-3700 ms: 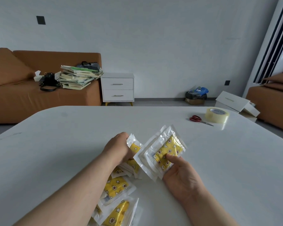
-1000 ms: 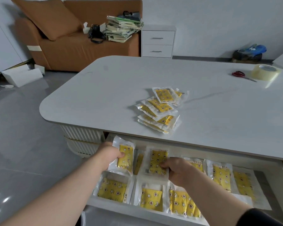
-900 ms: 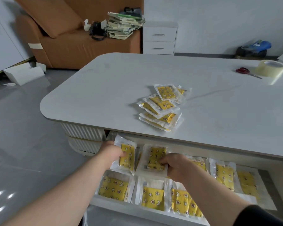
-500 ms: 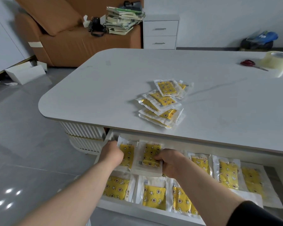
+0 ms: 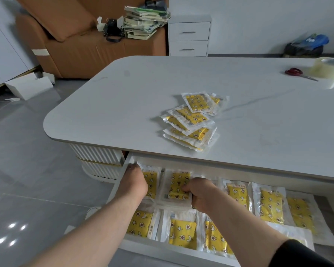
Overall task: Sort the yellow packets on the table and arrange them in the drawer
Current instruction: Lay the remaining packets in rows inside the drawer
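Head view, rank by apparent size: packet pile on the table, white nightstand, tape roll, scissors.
1. Packet pile
2. Nightstand: farther from the camera, so probably larger in reality
3. Tape roll: partly cut off by the frame edge
4. Scissors

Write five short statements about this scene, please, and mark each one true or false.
1. A loose pile of yellow packets lies on the table. True.
2. The drawer under the table is closed. False: it is pulled open, with packets laid in rows inside.
3. The right hand holds a bundle of packets over the drawer, thumb on top. True.
4. The left hand reaches for the scissors. False: it holds the left-end packet in the drawer.
5. The tape roll sits beside the scissors at the far right of the table. True.
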Demonstrator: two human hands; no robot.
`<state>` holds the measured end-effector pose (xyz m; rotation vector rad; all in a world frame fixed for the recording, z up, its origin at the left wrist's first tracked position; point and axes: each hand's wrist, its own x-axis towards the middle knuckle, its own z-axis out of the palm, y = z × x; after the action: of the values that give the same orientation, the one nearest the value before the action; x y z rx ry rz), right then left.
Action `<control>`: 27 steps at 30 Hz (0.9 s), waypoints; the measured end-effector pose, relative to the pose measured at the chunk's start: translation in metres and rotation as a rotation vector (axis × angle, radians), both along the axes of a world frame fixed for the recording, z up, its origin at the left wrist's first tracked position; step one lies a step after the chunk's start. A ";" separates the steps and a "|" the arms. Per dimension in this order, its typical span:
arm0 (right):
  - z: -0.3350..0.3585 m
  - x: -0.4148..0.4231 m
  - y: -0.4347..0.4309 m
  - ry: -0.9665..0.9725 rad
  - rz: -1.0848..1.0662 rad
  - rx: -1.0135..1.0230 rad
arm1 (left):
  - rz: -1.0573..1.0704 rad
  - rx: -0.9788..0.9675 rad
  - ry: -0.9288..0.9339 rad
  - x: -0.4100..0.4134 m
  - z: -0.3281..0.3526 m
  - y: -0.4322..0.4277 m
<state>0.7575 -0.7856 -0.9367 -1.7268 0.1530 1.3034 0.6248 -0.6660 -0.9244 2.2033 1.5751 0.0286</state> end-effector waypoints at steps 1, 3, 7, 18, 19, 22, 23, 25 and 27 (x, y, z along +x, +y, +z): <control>-0.002 -0.001 0.002 -0.053 0.030 -0.007 | -0.014 0.011 -0.001 -0.001 0.000 -0.001; -0.003 -0.005 0.004 -0.211 0.116 -0.078 | -0.051 0.034 0.003 -0.002 0.000 -0.002; 0.005 -0.011 0.004 -0.511 0.258 -0.156 | -0.164 0.097 0.068 -0.003 0.009 -0.006; 0.037 -0.014 -0.021 -1.203 0.948 -0.249 | -1.005 0.264 0.427 -0.049 0.047 0.035; 0.037 -0.017 -0.023 -1.198 1.009 -0.257 | -0.995 0.245 0.440 -0.056 0.045 0.037; 0.034 -0.032 -0.025 -1.156 1.138 -0.276 | -0.980 0.228 0.434 -0.061 0.038 0.041; 0.033 -0.035 -0.025 -1.159 1.170 -0.275 | -0.981 0.229 0.427 -0.059 0.037 0.041; 0.031 -0.039 -0.023 -1.178 1.206 -0.272 | -1.001 0.238 0.426 -0.056 0.036 0.043; 0.029 -0.041 -0.022 -1.203 1.212 -0.258 | -1.051 0.256 0.457 -0.055 0.037 0.043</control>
<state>0.7168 -0.8073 -0.9075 -2.6362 -1.6690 0.6863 0.5696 -0.6228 -0.8874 3.1204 0.3978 -0.6447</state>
